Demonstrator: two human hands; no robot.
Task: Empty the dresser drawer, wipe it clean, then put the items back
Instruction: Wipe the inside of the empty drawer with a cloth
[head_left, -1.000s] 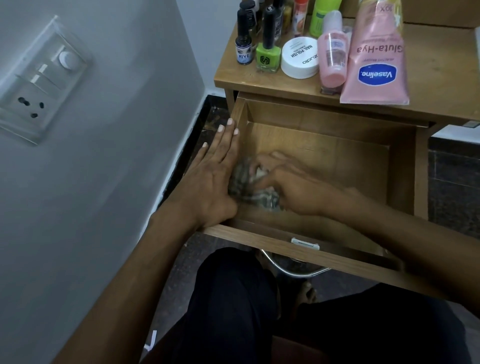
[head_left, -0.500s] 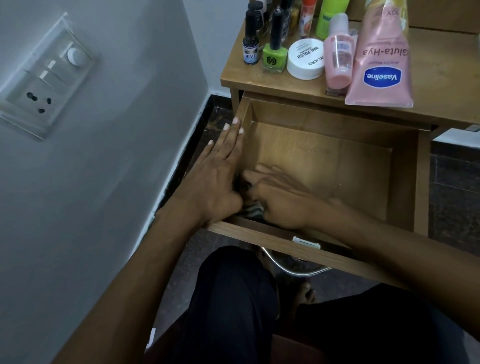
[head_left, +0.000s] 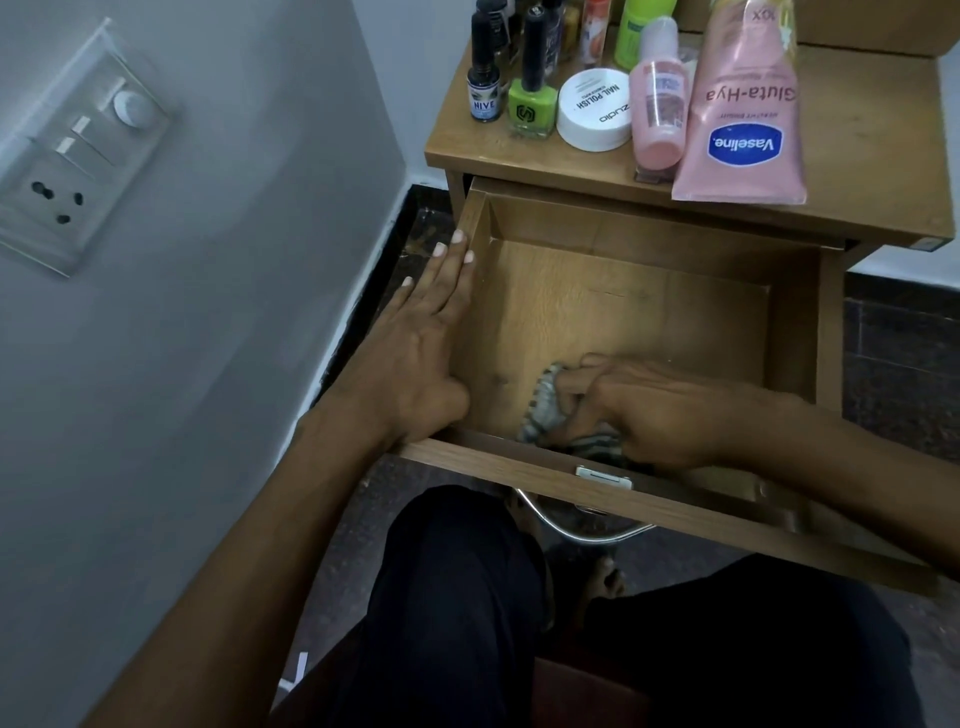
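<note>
Drawer (head_left: 613, 306) holds one cloth (head_left: 550, 410); right hand (head_left: 660, 410) grips it.

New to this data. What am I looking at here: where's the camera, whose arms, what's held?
There is no robot. A person wears one wide-angle camera on the head, so the view looks down past their own arms and dark-trousered knees. They sit at a wooden dresser with its drawer pulled out toward them. The drawer holds nothing but a striped grey cloth. The right hand has its fingers curled on the cloth, near the front wall of the drawer. The left hand lies flat with straight fingers along the drawer's left wall. On the dresser top stand the cosmetics: a pink Vaseline tube, a pink bottle, a white jar, a green nail polish and other bottles behind.
</note>
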